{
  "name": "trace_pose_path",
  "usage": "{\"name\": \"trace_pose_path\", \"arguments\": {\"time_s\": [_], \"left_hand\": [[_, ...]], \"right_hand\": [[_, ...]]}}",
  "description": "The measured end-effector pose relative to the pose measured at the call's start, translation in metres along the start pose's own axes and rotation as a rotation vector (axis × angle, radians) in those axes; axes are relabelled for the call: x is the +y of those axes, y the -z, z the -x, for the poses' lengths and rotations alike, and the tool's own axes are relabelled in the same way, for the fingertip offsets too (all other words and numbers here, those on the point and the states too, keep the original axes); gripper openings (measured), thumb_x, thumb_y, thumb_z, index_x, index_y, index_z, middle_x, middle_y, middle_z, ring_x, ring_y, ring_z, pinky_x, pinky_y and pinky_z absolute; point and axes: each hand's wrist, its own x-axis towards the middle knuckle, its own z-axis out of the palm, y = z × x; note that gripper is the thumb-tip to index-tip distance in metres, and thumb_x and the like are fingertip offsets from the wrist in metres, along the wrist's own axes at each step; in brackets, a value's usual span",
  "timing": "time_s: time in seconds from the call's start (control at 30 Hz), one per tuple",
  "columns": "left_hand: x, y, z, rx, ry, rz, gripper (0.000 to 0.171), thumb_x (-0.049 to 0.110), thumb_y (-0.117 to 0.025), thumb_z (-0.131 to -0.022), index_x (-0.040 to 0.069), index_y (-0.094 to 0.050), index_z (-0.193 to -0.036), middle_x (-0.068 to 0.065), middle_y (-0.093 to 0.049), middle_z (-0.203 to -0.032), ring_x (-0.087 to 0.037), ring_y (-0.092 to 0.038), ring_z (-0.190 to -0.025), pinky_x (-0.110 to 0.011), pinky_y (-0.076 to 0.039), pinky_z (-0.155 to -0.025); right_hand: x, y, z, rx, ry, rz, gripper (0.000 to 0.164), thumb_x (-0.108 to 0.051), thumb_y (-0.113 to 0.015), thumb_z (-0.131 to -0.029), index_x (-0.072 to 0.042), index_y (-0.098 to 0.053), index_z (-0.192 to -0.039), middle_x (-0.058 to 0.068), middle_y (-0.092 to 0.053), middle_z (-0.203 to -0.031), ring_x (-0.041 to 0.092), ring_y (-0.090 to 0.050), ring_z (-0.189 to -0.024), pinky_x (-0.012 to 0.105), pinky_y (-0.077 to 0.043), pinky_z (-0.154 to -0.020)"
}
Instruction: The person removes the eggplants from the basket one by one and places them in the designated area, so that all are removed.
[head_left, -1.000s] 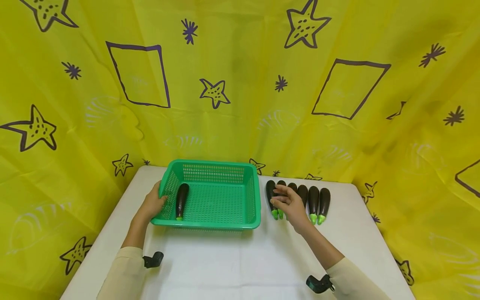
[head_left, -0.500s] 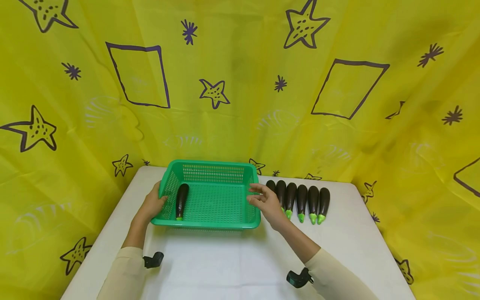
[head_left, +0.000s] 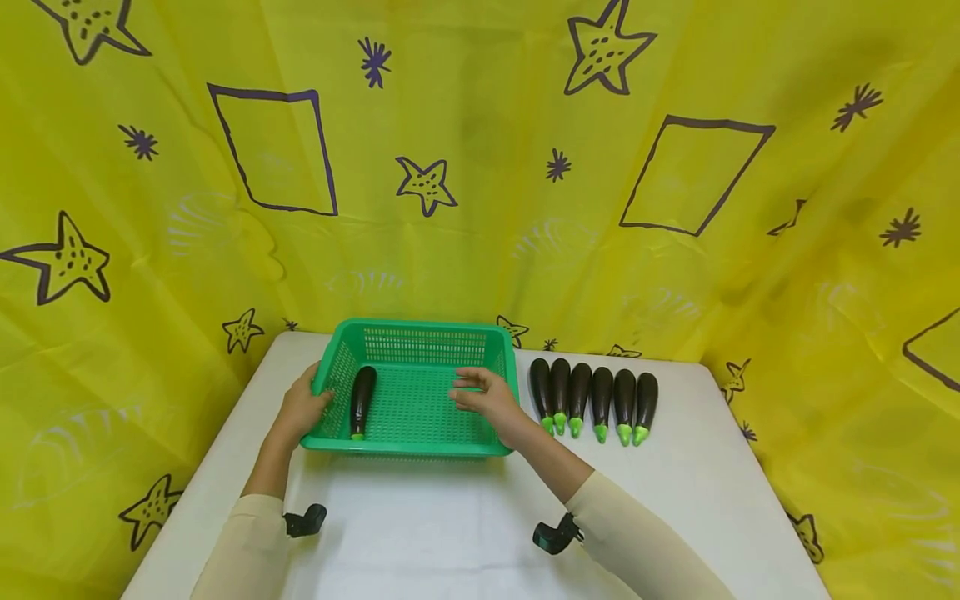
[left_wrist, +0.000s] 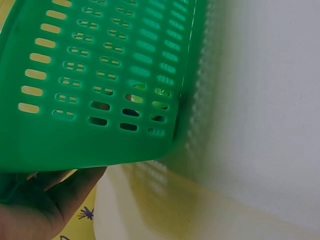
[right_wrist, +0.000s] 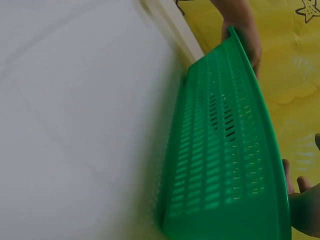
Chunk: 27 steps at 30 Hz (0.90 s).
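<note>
A green plastic basket [head_left: 420, 450] with slotted walls stands on the white table. One dark eggplant [head_left: 363, 402] with a green stem end lies inside it, near the left wall. My left hand [head_left: 302, 408] grips the basket's left rim, its thumb over the edge; the left wrist view shows the fingers [left_wrist: 75, 192] at the rim from outside. Over the right part of the basket hovers my right hand [head_left: 491, 407], fingers loosely bent and apart, with nothing visible between them. In the right wrist view the basket wall hides part of the right hand [right_wrist: 307, 207].
Several more eggplants [head_left: 602, 404] lie side by side on the table [head_left: 705, 483], right of the basket, stem ends toward me. A yellow curtain [head_left: 480, 250] with drawn stars hangs behind and at both sides. Each wrist carries a black camera.
My right hand has moved left, from above the row of eggplants to over the basket, uncovering the row. The left hand and the basket have stayed in place.
</note>
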Motion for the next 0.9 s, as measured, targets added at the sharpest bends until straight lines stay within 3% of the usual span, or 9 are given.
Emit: {"name": "trace_pose_path", "arguments": {"time_s": [0.23,0.47,0.57,0.7,0.9], "left_hand": [[-0.001,-0.001,-0.002,0.037,0.007,0.031,0.08,-0.001,-0.054,-0.102,0.003,-0.01,-0.168,-0.043,-0.039,-0.151,-0.057,-0.044,-0.134,-0.069,-0.04,-0.105],[0.002,-0.002,-0.002,0.048,-0.009,0.034,0.078,-0.002,-0.055,-0.103,0.003,-0.013,-0.168,-0.043,-0.04,-0.149,-0.057,-0.046,-0.132,-0.069,-0.042,-0.103],[0.003,-0.003,-0.002,0.042,-0.01,0.037,0.077,-0.003,-0.054,-0.103,0.003,-0.013,-0.168,-0.043,-0.04,-0.15,-0.057,-0.046,-0.133,-0.069,-0.042,-0.104],[0.005,-0.004,-0.002,0.044,-0.019,0.026,0.077,-0.003,-0.055,-0.103,0.003,-0.014,-0.168,-0.043,-0.041,-0.15,-0.057,-0.046,-0.133,-0.069,-0.042,-0.103],[0.002,-0.003,0.001,0.057,-0.018,0.012,0.076,-0.002,-0.055,-0.103,0.002,-0.015,-0.167,-0.044,-0.043,-0.148,-0.057,-0.049,-0.13,-0.067,-0.045,-0.1]], "right_hand": [[0.001,-0.018,-0.017,-0.008,-0.06,-0.037,0.052,-0.007,-0.063,-0.104,0.013,-0.045,-0.148,0.028,-0.06,-0.133,0.054,-0.056,-0.127,0.046,-0.053,-0.103],[0.002,-0.04,-0.028,-0.07,-0.092,-0.045,0.052,-0.01,-0.061,-0.106,0.014,-0.044,-0.149,0.033,-0.06,-0.136,0.053,-0.057,-0.128,0.054,-0.048,-0.107],[0.004,-0.051,-0.034,-0.068,-0.09,-0.077,0.051,-0.007,-0.061,-0.105,0.013,-0.045,-0.149,0.031,-0.061,-0.134,0.053,-0.057,-0.128,0.051,-0.05,-0.106],[0.005,-0.064,-0.043,-0.064,-0.095,-0.095,0.051,-0.003,-0.066,-0.101,0.011,-0.048,-0.147,0.028,-0.063,-0.131,0.051,-0.059,-0.126,0.043,-0.054,-0.101],[0.007,-0.075,-0.06,-0.109,-0.144,-0.046,0.061,0.0,-0.074,-0.096,0.009,-0.047,-0.15,0.032,-0.055,-0.144,0.038,-0.066,-0.12,0.041,-0.053,-0.102]]}}
